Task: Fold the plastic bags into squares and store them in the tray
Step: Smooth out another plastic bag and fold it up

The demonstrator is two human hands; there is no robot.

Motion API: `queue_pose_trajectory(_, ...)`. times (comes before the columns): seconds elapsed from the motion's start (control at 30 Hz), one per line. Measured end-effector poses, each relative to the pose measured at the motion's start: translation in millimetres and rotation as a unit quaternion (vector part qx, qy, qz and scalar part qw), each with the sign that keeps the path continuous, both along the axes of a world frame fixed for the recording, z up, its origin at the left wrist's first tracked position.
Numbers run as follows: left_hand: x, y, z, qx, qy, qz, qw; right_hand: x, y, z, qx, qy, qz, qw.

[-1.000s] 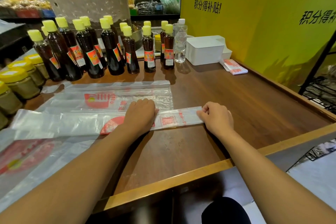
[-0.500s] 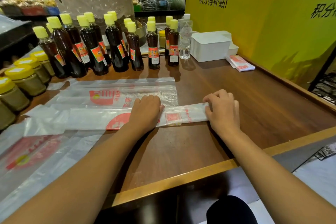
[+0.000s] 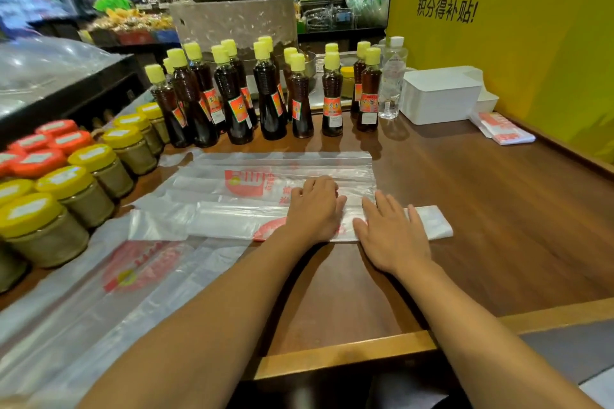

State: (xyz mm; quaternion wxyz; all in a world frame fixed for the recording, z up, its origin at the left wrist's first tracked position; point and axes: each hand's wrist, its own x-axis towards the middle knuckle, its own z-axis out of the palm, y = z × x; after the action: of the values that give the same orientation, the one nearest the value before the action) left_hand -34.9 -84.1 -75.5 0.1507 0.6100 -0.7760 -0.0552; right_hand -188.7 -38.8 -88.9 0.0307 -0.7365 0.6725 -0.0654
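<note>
At a shop counter, a person presses a plastic bag point(image 3: 229, 224) — already narrowed into a long strip — flat against the wooden table point(image 3: 498, 209). The left hand point(image 3: 314, 209) lies palm-down near the strip's middle, apparently to pin it in place; its fingers look only lightly bent and grip nothing. The right hand point(image 3: 393, 236) rests just beside it, fingers straight and spread over the strip's right end, where the plastic appears doubled over into a thicker white block point(image 3: 432, 226) — a pose suited to flattening a fresh crease. Another unfolded bag point(image 3: 282, 169) lies just behind the strip, and more loose bags point(image 3: 99, 292) spill toward the near left, seemingly waiting their turn. The white tray point(image 3: 438, 100) stands well apart at the far right against the yellow wall, with a small stack of folded bags point(image 3: 505, 131) just beside it on the table rather than inside. Dark sauce bottles point(image 3: 232, 100) and lidded jars point(image 3: 66, 196) line the back and left edges, leaving the folding area between them.
</note>
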Motion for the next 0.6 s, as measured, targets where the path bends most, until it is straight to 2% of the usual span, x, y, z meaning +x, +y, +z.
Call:
queue_pose_trajectory(0.07, 13.8, 7.0, 11.4, 0.011, 0.029, 0.006, 1.000, 0.9, 1.0, 3.1, 0.009, 0.004, 0.002, 1.000)
queue_pose_trajectory(0.13, 36.2, 26.1, 22.7, 0.014, 0.020, -0.019, 1.000, 1.0, 0.4, 4.1, 0.020, 0.011, 0.000, 1.000)
queue_pose_trajectory(0.23, 75.3, 59.6, 23.6, 0.034, -0.079, -0.037, 0.996, 3.1, 0.0, 4.9, 0.024, 0.018, -0.003, 1.000)
queue_pose_trajectory(0.3, 102.7, 67.9, 14.1, 0.044, -0.103, -0.011, 0.994, 3.6, -0.6, 6.5, 0.032, 0.020, -0.003, 0.999)
queue_pose_trajectory(0.47, 124.2, 72.1, -9.8, 0.051, -0.050, 0.044, 0.996, 3.1, 0.8, 7.7, 0.024, 0.015, -0.006, 1.000)
queue_pose_trajectory(0.6, 121.9, 72.3, -15.7, 0.042, -0.046, 0.042, 0.997, 18.6, 10.1, 17.1, 0.005, 0.088, -0.023, 0.996)
